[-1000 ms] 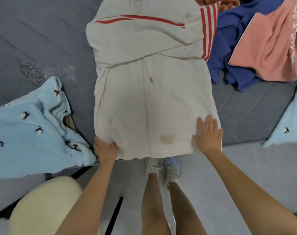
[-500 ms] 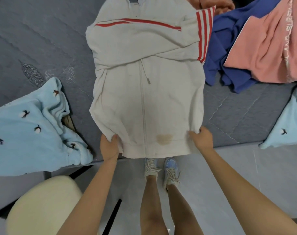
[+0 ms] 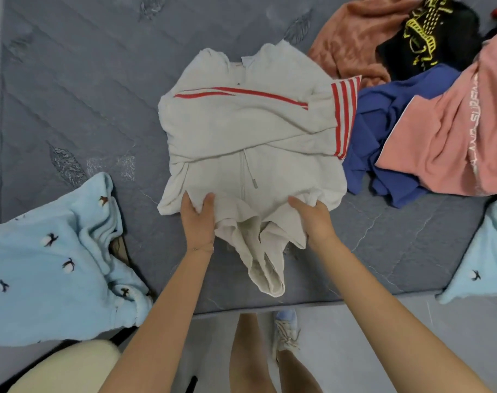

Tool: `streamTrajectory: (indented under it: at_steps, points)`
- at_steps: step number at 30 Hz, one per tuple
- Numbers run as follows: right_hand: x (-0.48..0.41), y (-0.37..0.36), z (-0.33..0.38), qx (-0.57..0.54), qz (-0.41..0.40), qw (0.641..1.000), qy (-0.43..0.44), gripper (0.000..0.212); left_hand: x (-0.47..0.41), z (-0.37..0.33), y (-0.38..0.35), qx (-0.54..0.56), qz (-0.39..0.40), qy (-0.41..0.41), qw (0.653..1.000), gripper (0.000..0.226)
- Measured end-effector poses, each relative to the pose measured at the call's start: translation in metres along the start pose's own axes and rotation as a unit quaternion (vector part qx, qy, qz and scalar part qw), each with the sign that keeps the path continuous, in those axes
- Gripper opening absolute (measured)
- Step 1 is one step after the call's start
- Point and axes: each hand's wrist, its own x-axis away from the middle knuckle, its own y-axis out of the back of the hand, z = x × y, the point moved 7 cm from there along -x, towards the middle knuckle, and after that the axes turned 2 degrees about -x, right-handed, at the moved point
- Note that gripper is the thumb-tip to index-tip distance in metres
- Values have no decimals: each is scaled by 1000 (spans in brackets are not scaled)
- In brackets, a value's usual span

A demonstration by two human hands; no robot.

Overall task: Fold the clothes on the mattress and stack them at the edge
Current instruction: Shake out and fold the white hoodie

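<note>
A cream zip hoodie point(image 3: 241, 131) with red stripes lies front-up on the grey mattress point(image 3: 85, 95), sleeves folded across its chest. Its bottom hem is lifted and doubled up toward the chest, and a loose fold of it sags between my wrists. My left hand point(image 3: 197, 219) grips the hem on the left side. My right hand point(image 3: 312, 219) grips it on the right side, fingers curled into the cloth.
A light blue fleece point(image 3: 51, 259) lies at the left mattress edge, another light blue piece point(image 3: 485, 251) at the right. Unfolded blue point(image 3: 383, 154), pink point(image 3: 445, 137), orange point(image 3: 352, 43) and black point(image 3: 428, 32) clothes are heaped at the back right. A cream stool point(image 3: 60, 370) stands at the lower left.
Both hands took hold of the hoodie's bottom hem at the mattress edge, lifted it and carried it away from me toward the chest. The view shifted further over the mattress.
</note>
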Motion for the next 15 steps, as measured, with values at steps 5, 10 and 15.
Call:
streamTrajectory:
  at_steps: [5, 10, 15]
  points:
    - [-39, -22, 38, -129, -41, 989, -54, 35, -69, -8, -16, 105, -1, 68, 992, 31]
    - [-86, -18, 104, -232, -92, 968, -34, 47, -140, -31, -18, 195, -33, 80, 977, 31]
    - [-120, -5, 159, -311, -139, 940, 0, 22, -208, -61, -23, 269, -60, 79, 958, 11]
